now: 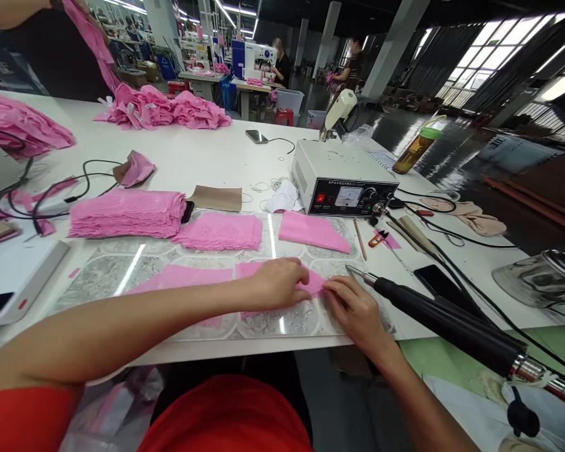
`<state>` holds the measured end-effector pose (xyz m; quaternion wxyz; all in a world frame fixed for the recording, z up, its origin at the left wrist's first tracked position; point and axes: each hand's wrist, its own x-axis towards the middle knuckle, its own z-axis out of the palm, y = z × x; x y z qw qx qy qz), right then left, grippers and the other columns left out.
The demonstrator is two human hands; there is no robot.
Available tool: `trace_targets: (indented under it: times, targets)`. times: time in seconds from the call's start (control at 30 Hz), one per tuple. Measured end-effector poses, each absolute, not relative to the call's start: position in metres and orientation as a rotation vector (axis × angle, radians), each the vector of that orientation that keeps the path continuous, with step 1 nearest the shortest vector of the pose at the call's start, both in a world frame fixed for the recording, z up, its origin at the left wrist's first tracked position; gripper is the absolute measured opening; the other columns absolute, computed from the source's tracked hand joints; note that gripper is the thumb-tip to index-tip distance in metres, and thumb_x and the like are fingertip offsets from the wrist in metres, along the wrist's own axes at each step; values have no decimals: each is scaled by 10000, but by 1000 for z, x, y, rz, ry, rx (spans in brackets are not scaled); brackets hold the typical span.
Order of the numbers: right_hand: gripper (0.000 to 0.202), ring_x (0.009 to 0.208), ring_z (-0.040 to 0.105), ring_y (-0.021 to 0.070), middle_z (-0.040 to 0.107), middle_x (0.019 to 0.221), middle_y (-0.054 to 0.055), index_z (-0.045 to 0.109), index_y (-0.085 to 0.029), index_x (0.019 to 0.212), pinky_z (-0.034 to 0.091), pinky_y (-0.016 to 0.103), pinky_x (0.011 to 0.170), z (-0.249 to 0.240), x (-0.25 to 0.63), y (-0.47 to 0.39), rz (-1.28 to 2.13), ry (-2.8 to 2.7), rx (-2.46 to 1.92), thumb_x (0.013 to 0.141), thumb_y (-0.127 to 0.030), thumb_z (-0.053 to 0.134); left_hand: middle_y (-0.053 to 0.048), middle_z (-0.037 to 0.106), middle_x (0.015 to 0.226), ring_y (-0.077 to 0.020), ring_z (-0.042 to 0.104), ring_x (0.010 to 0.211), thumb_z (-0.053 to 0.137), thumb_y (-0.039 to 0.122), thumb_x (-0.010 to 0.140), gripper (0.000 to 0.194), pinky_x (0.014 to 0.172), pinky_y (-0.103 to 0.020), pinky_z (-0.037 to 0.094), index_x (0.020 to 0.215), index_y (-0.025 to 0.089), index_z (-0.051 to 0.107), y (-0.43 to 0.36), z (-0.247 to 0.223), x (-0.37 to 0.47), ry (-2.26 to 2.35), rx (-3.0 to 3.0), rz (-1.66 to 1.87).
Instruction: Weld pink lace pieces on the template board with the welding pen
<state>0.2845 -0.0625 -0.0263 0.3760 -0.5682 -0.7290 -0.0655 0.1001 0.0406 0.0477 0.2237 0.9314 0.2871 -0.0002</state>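
A pink fabric piece (316,282) lies over the clear patterned mat at the table's front edge. My left hand (277,284) rests on it with the fingers curled down onto the cloth. At the piece's right corner, my right hand (355,309) pinches the edge between thumb and fingers. Just past the right hand is a black pen-shaped tool (433,314) with a pointed metal tip; I see no fingers around it. More pink fabric (183,276) lies flat left of my left hand, partly under my forearm. Further back is a folded pink piece (313,232).
Two pink fabric stacks (127,213) (221,231) stand behind my left arm. A control box (348,182) sits at the back, its cables running right. Orange thread snips (378,238), a dark phone (445,289) and a glass jar (541,279) are to the right. Another person stands across the table.
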Motion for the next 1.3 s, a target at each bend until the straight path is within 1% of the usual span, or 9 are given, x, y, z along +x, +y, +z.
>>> trace_targets:
  times: [0.17, 0.33, 0.47, 0.63, 0.77, 1.03, 1.13, 1.2, 1.3]
  targets:
    - [185, 867, 647, 164, 671, 918, 58, 640, -227, 970, 558, 320, 772, -25, 284, -62, -183, -1889, -1449, 893, -140, 496, -76, 669, 968, -224, 632, 856, 678, 349, 793, 255, 718, -292, 470, 968, 165, 695, 41, 33, 133, 752, 2556, 51]
    - [192, 878, 644, 164, 668, 931, 55, 635, -233, 974, 547, 322, 781, -24, 282, -63, -169, -1867, -1477, 903, -148, 479, -78, 675, 859, -210, 626, 800, 596, 208, 787, 135, 704, -288, 475, 833, 148, 707, 43, 25, 137, 740, 2534, 80]
    - [207, 879, 646, 166, 666, 930, 51, 634, -236, 982, 548, 318, 775, -23, 281, -63, -156, -1844, -1482, 897, -138, 472, -59, 684, 787, -192, 618, 776, 541, 113, 759, 171, 691, -272, 461, 753, 151, 707, 44, 25, 134, 725, 2483, 104]
    - [207, 890, 636, 170, 647, 940, 64, 633, -230, 1009, 556, 317, 766, -19, 279, -65, -214, -1834, -1445, 875, -136, 508, -8, 692, 705, -152, 613, 680, 558, 111, 753, 163, 607, -231, 434, 735, 163, 712, 49, 26, 135, 762, 2346, 122]
    - [162, 862, 620, 181, 638, 907, 68, 654, -220, 954, 551, 337, 758, -19, 278, -66, -193, -1923, -1486, 867, -162, 529, 2, 693, 701, -137, 618, 665, 573, 134, 758, 130, 589, -210, 439, 729, 157, 698, 55, 26, 135, 817, 2253, 151]
    - [133, 868, 614, 186, 627, 909, 70, 641, -206, 921, 548, 344, 772, -26, 279, -64, -232, -1958, -1523, 863, -159, 531, -23, 698, 765, -131, 635, 676, 495, 220, 856, 180, 592, -207, 475, 837, 136, 653, 65, 29, 112, 882, 2201, 212]
    - [122, 839, 608, 171, 604, 902, 66, 638, -205, 923, 545, 318, 734, -26, 279, -65, -263, -1982, -1504, 864, -162, 540, -46, 701, 862, -176, 648, 780, 604, 300, 813, 183, 664, -247, 493, 887, 143, 663, 60, 27, 111, 842, 2276, 204]
    - [110, 803, 601, 159, 589, 902, 66, 641, -200, 922, 539, 299, 695, -27, 280, -65, -302, -1989, -1490, 865, -169, 552, -72, 691, 978, -222, 643, 888, 659, 315, 767, 268, 745, -293, 500, 979, 151, 667, 54, 25, 116, 789, 2346, 196]
    - [114, 766, 590, 146, 571, 908, 67, 648, -189, 942, 529, 283, 657, -28, 281, -66, -350, -2003, -1460, 863, -177, 566, -110, 658, 1113, -269, 619, 1011, 631, 279, 775, 383, 833, -355, 492, 1139, 159, 639, 47, 24, 127, 707, 2436, 187]
